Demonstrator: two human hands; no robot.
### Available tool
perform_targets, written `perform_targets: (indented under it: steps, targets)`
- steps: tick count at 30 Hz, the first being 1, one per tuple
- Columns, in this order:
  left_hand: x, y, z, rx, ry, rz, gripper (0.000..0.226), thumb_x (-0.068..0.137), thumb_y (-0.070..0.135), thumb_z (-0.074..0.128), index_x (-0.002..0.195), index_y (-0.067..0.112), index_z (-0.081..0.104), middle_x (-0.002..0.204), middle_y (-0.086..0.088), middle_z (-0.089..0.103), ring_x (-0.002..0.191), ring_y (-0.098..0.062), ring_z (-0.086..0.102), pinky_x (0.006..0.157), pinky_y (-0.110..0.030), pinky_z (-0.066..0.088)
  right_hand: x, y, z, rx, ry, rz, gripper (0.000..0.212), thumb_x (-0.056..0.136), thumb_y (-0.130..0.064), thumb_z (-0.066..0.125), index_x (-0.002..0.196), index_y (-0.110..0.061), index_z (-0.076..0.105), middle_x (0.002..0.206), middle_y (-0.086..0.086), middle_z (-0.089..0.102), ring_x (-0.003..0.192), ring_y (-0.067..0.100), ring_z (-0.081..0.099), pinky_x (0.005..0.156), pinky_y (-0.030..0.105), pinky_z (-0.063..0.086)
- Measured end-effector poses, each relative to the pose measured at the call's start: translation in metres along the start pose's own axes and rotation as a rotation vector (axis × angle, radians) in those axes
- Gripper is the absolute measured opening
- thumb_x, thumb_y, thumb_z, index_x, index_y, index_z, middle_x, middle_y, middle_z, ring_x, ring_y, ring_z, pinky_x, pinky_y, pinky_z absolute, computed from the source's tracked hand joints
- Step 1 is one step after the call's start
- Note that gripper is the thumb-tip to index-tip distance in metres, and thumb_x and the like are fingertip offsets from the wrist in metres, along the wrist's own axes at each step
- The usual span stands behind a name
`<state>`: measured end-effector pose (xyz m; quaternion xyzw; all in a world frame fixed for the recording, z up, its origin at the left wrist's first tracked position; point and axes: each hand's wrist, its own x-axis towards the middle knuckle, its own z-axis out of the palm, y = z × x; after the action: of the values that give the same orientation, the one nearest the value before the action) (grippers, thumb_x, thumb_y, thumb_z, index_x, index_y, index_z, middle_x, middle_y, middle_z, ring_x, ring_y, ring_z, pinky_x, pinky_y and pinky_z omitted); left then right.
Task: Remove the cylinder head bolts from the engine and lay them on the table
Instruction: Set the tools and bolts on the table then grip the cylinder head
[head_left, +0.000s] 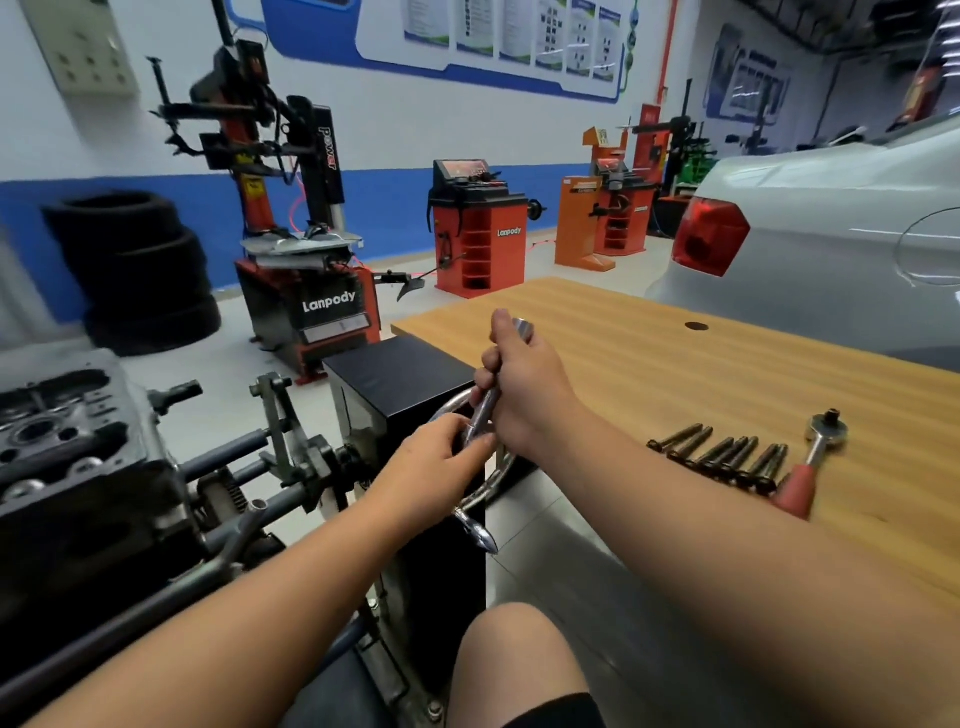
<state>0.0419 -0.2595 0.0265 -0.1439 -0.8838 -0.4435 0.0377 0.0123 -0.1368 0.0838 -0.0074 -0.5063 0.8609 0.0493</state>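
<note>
My right hand grips a chrome socket extension bar with a socket at its upper end, held in the air beside the table's left edge. My left hand pinches the bar's lower end with thumb and fingertips. Several dark cylinder head bolts lie side by side on the wooden table. A ratchet wrench with a red handle lies just right of them. The engine sits on its stand at the far left, away from both hands.
A black stand box with a chrome handwheel stands under my hands. A white car is parked behind the table. Tyre machines, a balancer and stacked tyres line the far wall. My knee shows at the bottom.
</note>
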Motion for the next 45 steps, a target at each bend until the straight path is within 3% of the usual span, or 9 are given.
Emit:
perform_targets:
  steps: [7, 14, 17, 22, 28, 32, 37, 41, 45]
  targets:
    - [-0.016, 0.000, 0.000, 0.209, -0.040, -0.021, 0.038, 0.109, 0.049, 0.039, 0.083, 0.022, 0.044, 0.077, 0.002, 0.056, 0.067, -0.013, 0.050, 0.056, -0.034, 0.030, -0.001, 0.015, 0.006, 0.057, 0.345, 0.138, 0.039, 0.098, -0.050, 0.055, 0.079, -0.016, 0.050, 0.038, -0.007, 0.034, 0.031, 0.011, 0.033, 0.043, 0.027, 0.033]
    - [-0.002, 0.027, 0.003, 0.342, -0.038, -0.004, 0.036, 0.110, 0.047, 0.036, 0.082, 0.024, 0.041, 0.080, 0.003, 0.053, 0.069, -0.010, 0.048, 0.053, -0.031, 0.027, 0.013, -0.009, -0.005, 0.207, 0.372, 0.210, 0.043, 0.095, -0.050, 0.061, 0.073, -0.015, 0.049, 0.036, -0.006, 0.033, 0.025, 0.010, 0.029, 0.033, 0.019, 0.030]
    - [0.010, 0.049, 0.000, 0.361, 0.001, 0.046, 0.035, 0.110, 0.047, 0.036, 0.081, 0.027, 0.041, 0.080, 0.004, 0.053, 0.070, -0.008, 0.047, 0.053, -0.030, 0.027, 0.024, -0.026, -0.006, 0.141, 0.298, 0.119, 0.046, 0.099, -0.049, 0.054, 0.070, -0.015, 0.043, 0.052, 0.001, 0.038, 0.026, 0.010, 0.032, 0.033, 0.017, 0.031]
    - [-0.012, 0.021, -0.011, 0.408, -0.118, -0.028, 0.037, 0.108, 0.052, 0.040, 0.082, 0.026, 0.047, 0.079, 0.002, 0.056, 0.070, -0.011, 0.052, 0.056, -0.031, 0.030, 0.059, -0.124, -0.093, 0.076, 0.647, -0.043, 0.044, 0.103, -0.051, 0.042, 0.095, -0.009, 0.052, 0.073, 0.005, 0.049, 0.054, 0.015, 0.049, 0.043, 0.024, 0.043]
    - [0.025, 0.044, 0.032, -0.071, -0.336, -0.203, 0.023, 0.105, 0.024, 0.046, 0.084, 0.015, 0.048, 0.072, -0.002, 0.046, 0.055, -0.015, 0.039, 0.053, -0.027, 0.032, 0.079, -0.104, -0.126, 0.097, 0.332, 0.340, 0.015, 0.102, -0.006, 0.036, 0.089, -0.003, 0.043, 0.078, 0.007, 0.040, 0.059, 0.012, 0.037, 0.043, 0.021, 0.042]
    - [0.067, 0.057, 0.044, 0.132, -0.322, -0.159, 0.023, 0.103, 0.017, 0.054, 0.086, 0.009, 0.068, 0.061, 0.000, 0.058, 0.041, -0.008, 0.048, 0.041, -0.018, 0.034, 0.089, -0.117, -0.166, 0.126, 0.315, 0.385, 0.026, 0.107, -0.015, 0.041, 0.124, 0.002, 0.050, 0.066, 0.013, 0.061, 0.040, 0.014, 0.057, 0.033, 0.020, 0.045]
    - [0.120, 0.076, 0.066, 0.411, -0.306, -0.003, 0.037, 0.103, 0.053, 0.056, 0.091, 0.021, 0.070, 0.077, 0.003, 0.075, 0.055, -0.008, 0.061, 0.045, -0.021, 0.040, 0.082, -0.135, -0.228, -0.632, 0.330, 0.485, 0.022, 0.103, -0.022, 0.053, 0.099, -0.003, 0.062, 0.062, 0.001, 0.057, 0.038, 0.003, 0.042, 0.032, 0.013, 0.035]
    - [0.170, 0.104, 0.105, 0.423, -0.278, 0.069, 0.018, 0.098, 0.032, 0.070, 0.106, 0.017, 0.067, 0.086, 0.000, 0.072, 0.076, -0.014, 0.065, 0.052, -0.025, 0.046, 0.085, -0.153, -0.265, -1.195, 0.321, 0.382, 0.009, 0.089, 0.004, 0.062, 0.096, 0.006, 0.068, 0.076, 0.014, 0.061, 0.058, 0.018, 0.053, 0.045, 0.024, 0.047]
    - [0.206, 0.133, 0.158, 0.415, -0.323, 0.151, 0.015, 0.101, 0.020, 0.065, 0.112, 0.013, 0.071, 0.088, -0.003, 0.068, 0.079, -0.020, 0.065, 0.062, -0.031, 0.052, 0.097, -0.170, -0.288, -1.659, 0.283, 0.374, 0.008, 0.085, -0.006, 0.072, 0.090, -0.001, 0.074, 0.078, 0.013, 0.075, 0.071, 0.025, 0.074, 0.068, 0.035, 0.062]
